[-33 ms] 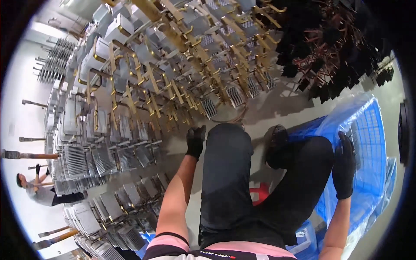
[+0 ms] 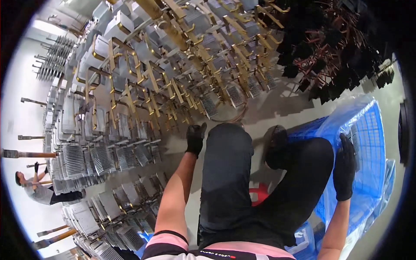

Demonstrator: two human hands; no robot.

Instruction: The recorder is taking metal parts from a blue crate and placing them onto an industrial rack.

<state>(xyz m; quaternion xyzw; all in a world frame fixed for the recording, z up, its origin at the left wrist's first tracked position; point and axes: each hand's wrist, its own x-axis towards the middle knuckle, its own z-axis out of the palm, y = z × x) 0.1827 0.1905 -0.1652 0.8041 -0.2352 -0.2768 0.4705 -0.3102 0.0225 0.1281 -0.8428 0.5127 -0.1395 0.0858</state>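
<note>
My left hand (image 2: 196, 139), in a black glove, hangs beside my left knee, near the lower edge of a rack of hanging metal parts. Its thumb stands apart from the fingers, and nothing shows in it. My right hand (image 2: 344, 169), also in a black glove, lies along the near left side of a blue plastic crate (image 2: 376, 134). Its fingers are stretched out against the clear plastic liner (image 2: 346, 115). Finned silver heat sinks (image 2: 235, 96) hang from brass-coloured hooked racks (image 2: 151, 80) in front and to the left.
Dark finned parts (image 2: 323, 56) hang in a cluster at the far right. Further silver finned parts (image 2: 73, 161) fill the left side. Another person (image 2: 41, 190) is at the far left. A red object (image 2: 260, 194) lies on the floor between my legs.
My left hand has shifted very slightly downward. The person at the far left has moved a little. Otherwise the view is almost the same.
</note>
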